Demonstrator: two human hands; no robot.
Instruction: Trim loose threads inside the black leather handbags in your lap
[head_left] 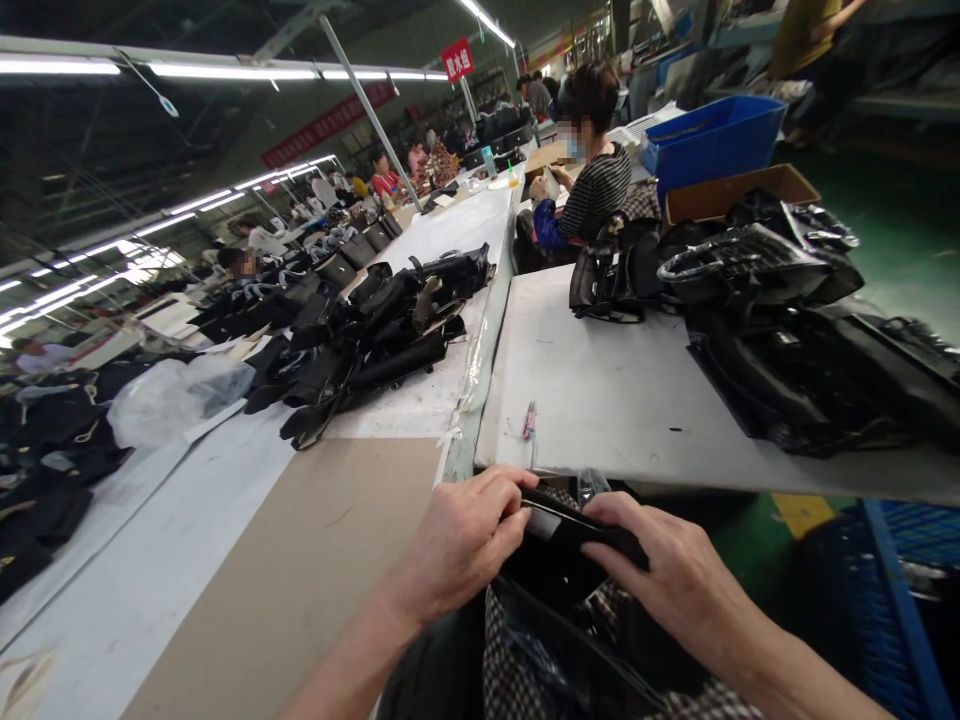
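Note:
A black bag (559,565) lies over my lap, its edge raised between my two hands. My left hand (469,535) pinches the left end of that black edge, fingers curled and pressed together. On the right end, my right hand (652,555) grips the same edge between thumb and fingers. A pale patch shows inside the bag beside my left fingers. Checked cloth is visible around and below the bag. Just beyond my hands, a small pink tool (529,420) lies on the white table (600,385).
Black bags (817,370) are piled on the right table, and more black pieces (375,330) on the left one. A person in a striped top (600,190) sits ahead, near a blue bin (712,140). A blue crate (892,610) stands at lower right.

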